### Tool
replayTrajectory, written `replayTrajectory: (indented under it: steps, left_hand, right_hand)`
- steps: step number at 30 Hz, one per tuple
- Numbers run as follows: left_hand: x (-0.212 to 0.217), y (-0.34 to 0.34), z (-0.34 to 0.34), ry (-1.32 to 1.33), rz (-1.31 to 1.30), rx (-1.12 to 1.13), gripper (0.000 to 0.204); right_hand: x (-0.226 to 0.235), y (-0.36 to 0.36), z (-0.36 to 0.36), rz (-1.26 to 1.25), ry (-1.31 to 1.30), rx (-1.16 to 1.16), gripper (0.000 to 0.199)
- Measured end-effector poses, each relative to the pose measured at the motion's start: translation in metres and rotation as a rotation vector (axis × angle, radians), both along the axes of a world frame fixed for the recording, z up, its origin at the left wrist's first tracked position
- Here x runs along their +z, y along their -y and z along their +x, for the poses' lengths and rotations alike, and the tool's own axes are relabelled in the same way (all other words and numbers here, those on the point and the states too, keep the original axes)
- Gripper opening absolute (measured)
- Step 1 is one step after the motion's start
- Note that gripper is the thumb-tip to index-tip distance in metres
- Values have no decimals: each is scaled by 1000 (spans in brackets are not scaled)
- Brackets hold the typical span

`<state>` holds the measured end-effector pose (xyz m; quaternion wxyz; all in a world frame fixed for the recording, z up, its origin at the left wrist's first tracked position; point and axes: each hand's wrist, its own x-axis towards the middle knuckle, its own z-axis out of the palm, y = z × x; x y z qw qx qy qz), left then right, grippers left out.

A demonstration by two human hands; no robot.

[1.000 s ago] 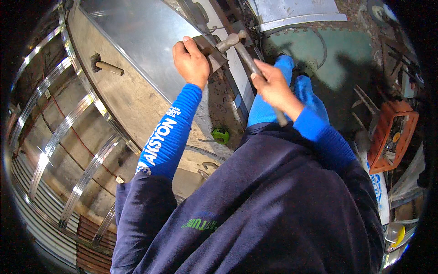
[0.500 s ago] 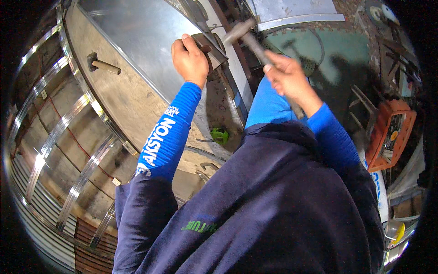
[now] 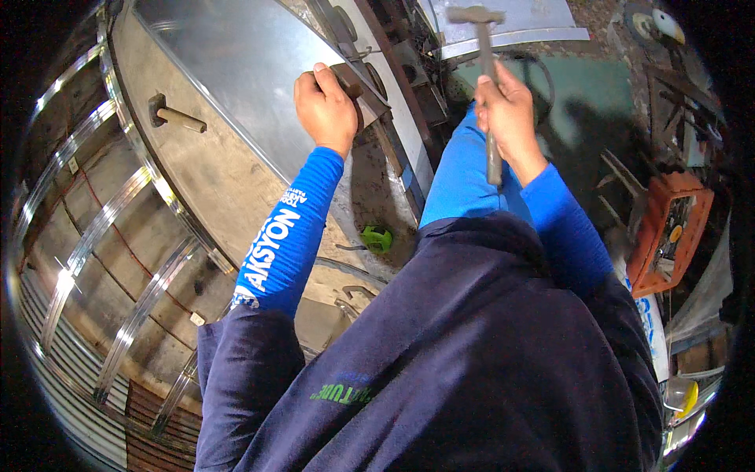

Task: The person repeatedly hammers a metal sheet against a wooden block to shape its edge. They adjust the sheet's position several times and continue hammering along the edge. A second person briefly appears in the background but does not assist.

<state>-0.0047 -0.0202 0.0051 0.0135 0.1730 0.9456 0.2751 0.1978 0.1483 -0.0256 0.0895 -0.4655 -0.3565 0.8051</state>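
Observation:
My right hand (image 3: 510,118) is closed round the handle of a hammer (image 3: 485,55), its head pointing away from me, to the right of the workbench and apart from the metal. A shiny metal sheet (image 3: 236,67) lies on the bench. At the sheet's near right corner, my left hand (image 3: 326,110) grips a dark brown metal block (image 3: 348,81), pressing it along the edge. My fingers hide part of the block, so its full shape does not show.
A second hammer (image 3: 181,118) lies on the wooden benchtop (image 3: 228,169) to the left. A green tape measure (image 3: 377,238) sits near my body. On the right stands an orange toolbox (image 3: 668,236) with things in it. Metal framing (image 3: 110,212) runs along the left.
The hammer has swung up and to the right, away from the sheet's corner, and its handle is now nearly upright in view. My left hand has stayed almost in place.

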Motion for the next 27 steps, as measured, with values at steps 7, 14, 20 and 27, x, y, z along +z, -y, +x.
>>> replayTrajectory:
  steps: [7,14,20,27]
  left_hand:
    - [-2,1,-1,-29,0,8,42]
    - [0,-5,1,-40,2,7,42]
    - [0,7,-4,-68,-46,-16,42]
    - [-3,-3,-4,-59,-27,-32,42]
  right_hand:
    - [19,37,-4,68,-101,465,46]
    - [-10,32,-9,250,88,208,25]
    - [12,20,-10,170,-45,475,37]
    - [-27,55,-23,644,-134,119,23]
